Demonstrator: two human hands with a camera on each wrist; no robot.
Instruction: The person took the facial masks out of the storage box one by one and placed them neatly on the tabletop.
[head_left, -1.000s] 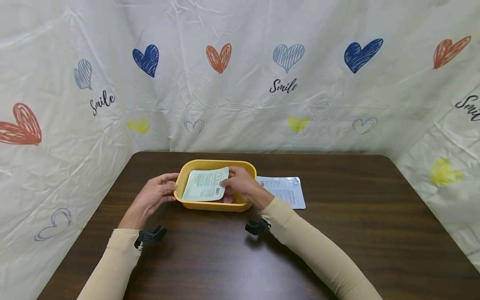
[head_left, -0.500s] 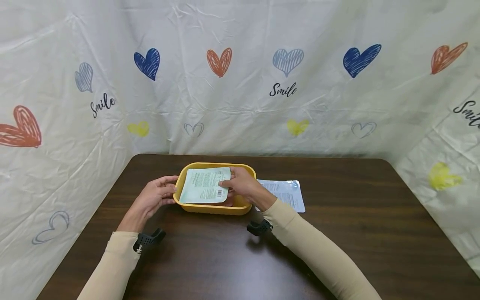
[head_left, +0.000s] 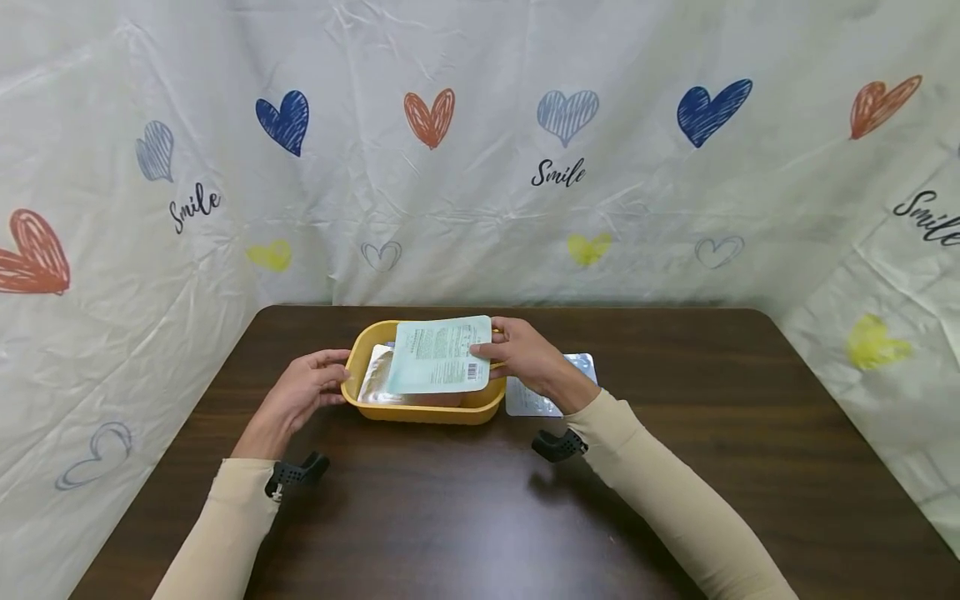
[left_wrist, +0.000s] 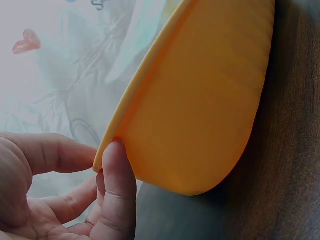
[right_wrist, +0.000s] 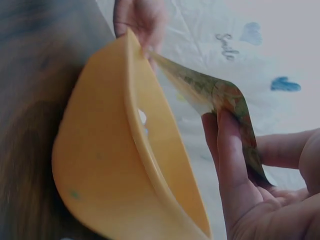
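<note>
My right hand [head_left: 528, 354] pinches a pale green sheet mask packet [head_left: 438, 354] by its right edge, thumb over the printed side. The packet hangs tilted above a yellow plastic tub [head_left: 420, 412]. In the right wrist view its colourful other face [right_wrist: 200, 87] shows between the fingers. At the tub's left end, my left hand [head_left: 302, 389] holds the rim between thumb and finger, as the left wrist view shows. Inside the tub lies a shiny silvery packet [head_left: 373, 379], with something pinkish beside it, partly hidden.
A pale blue packet [head_left: 528, 400] lies on the dark wooden table [head_left: 450, 500] just right of the tub, partly covered by my right hand. Behind the table hangs a white sheet [head_left: 480, 275] printed with hearts.
The right hand has lifted the pale green packet up and to the right out of the tub, uncovering the silvery packet. My left hand stays at the rim.
</note>
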